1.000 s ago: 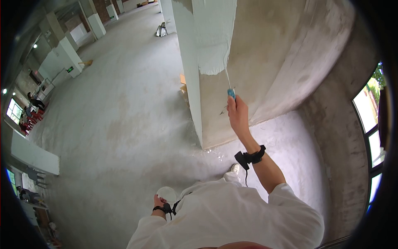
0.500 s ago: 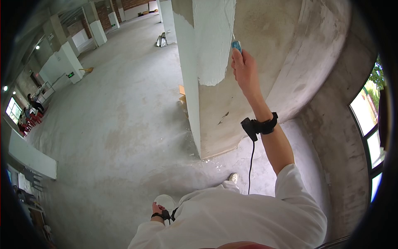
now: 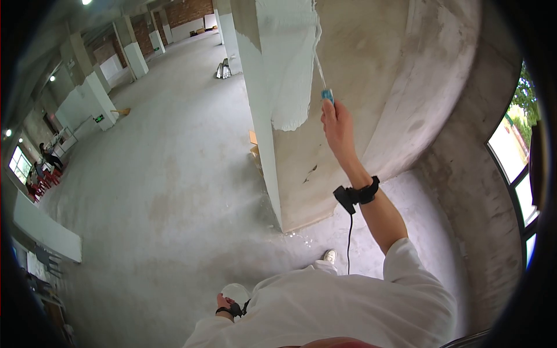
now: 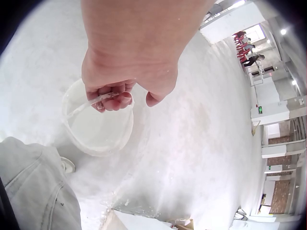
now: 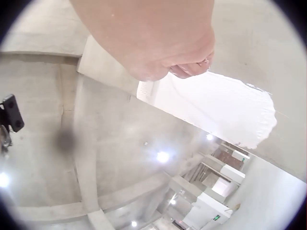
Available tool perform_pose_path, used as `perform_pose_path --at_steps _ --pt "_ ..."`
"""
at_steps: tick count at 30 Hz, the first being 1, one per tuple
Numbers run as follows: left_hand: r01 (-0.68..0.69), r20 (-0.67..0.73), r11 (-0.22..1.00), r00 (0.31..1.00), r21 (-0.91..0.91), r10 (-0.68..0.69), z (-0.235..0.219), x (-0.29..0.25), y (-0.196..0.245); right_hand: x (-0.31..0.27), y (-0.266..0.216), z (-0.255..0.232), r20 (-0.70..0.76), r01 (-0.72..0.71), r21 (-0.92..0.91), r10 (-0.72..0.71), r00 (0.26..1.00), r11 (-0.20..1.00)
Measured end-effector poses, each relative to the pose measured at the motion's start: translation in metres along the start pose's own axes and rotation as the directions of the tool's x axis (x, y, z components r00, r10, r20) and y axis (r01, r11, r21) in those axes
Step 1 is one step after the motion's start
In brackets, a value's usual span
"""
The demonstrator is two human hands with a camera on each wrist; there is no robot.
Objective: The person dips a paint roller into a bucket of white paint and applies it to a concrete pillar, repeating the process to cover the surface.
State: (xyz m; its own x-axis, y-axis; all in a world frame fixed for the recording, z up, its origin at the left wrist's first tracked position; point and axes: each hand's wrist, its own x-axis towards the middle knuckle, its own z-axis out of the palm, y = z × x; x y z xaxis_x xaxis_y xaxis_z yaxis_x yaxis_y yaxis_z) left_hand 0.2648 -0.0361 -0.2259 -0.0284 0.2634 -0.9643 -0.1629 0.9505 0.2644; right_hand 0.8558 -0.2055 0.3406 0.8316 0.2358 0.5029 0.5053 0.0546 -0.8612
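Observation:
My right hand [image 3: 339,130] grips the blue handle of a putty knife [image 3: 328,94]. The blade, seen nearly edge-on in the head view, lies along the right border of a wet white putty patch [image 3: 284,87] on the pillar [image 3: 354,75]. A raised ridge of putty runs up that border. In the right wrist view the patch [image 5: 220,105] spreads past my curled fingers; the knife is hidden there. Low at my left side, my left hand [image 4: 129,72] holds a whitish bucket [image 4: 98,136] by its strap-like handle, fingers curled round it. The bucket hangs over the floor.
White spatters [image 3: 301,238] dot the floor by the pillar's foot, near my shoe [image 3: 329,256]. Cardboard [image 3: 253,138] leans at the pillar's left side. A window [image 3: 510,139] is on the right. People and red stools [image 3: 43,182] are far left. A cable hangs from my right wrist.
My right hand rose with the putty knife along the patch's right border, then came partway down. The head view has tilted slightly upward. My left hand still holds the bucket low.

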Motion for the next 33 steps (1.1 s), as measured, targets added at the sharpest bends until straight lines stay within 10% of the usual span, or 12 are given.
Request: perform_pose_path --at_steps 11,19,33 --pt "-0.148 0.057 0.952 0.989 0.27 0.138 0.001 0.013 0.001 0.046 -0.044 -0.018 0.086 -0.016 0.1 0.007 0.996 0.995" --pt "-0.108 0.05 0.982 0.994 0.156 0.102 0.013 0.003 0.005 -0.011 0.004 -0.014 0.062 -0.008 -0.188 0.02 0.998 0.982" --pt "-0.061 0.061 0.994 0.997 0.086 0.056 0.013 -0.01 0.001 0.047 -0.047 0.007 0.079 0.104 -0.004 -0.104 0.991 0.995"
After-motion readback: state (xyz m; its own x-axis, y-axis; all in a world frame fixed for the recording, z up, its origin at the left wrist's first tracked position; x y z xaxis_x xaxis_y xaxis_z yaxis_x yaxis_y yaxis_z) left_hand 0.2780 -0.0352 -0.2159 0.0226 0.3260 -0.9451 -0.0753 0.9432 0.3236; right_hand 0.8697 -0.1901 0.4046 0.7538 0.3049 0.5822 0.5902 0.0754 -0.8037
